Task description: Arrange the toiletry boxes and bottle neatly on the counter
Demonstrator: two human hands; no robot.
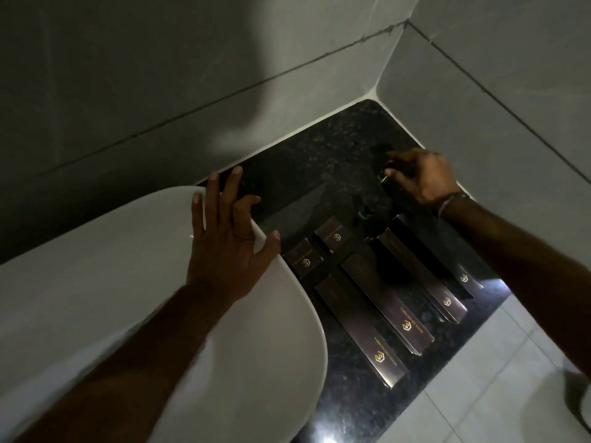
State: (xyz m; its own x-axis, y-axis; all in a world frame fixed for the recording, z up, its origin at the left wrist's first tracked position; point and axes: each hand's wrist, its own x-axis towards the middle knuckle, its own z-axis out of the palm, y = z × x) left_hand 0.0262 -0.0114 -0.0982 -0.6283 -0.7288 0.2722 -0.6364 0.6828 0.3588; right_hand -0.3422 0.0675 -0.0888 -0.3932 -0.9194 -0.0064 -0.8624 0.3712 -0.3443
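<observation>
The scene is a dim corner of a bathroom, where a dark speckled counter meets grey wall tiles on two sides. A big white basin takes the left part of the counter and leaves only a narrow strip for the toiletries.

The left hand lies flat on the rim of the basin, with all fingers spread wide and holding nothing. Its thumb reaches almost to the nearest small box.

The right hand is near the far right wall. Its fingers are curled around a small dark bottle, of which only a little shows beside the fingertips; the grip looks closed, but the light is too weak to see it fully. A thin bracelet sits on the wrist.

Between the two hands, four long boxes lie flat and side by side, roughly parallel, with gold logos toward the front edge. Two short boxes lie behind the left pair, close to the basin. Another small dark object stands just behind the boxes, under the right hand; it cannot be told what it is. To the right of the counter edge a pale tiled floor is visible.
</observation>
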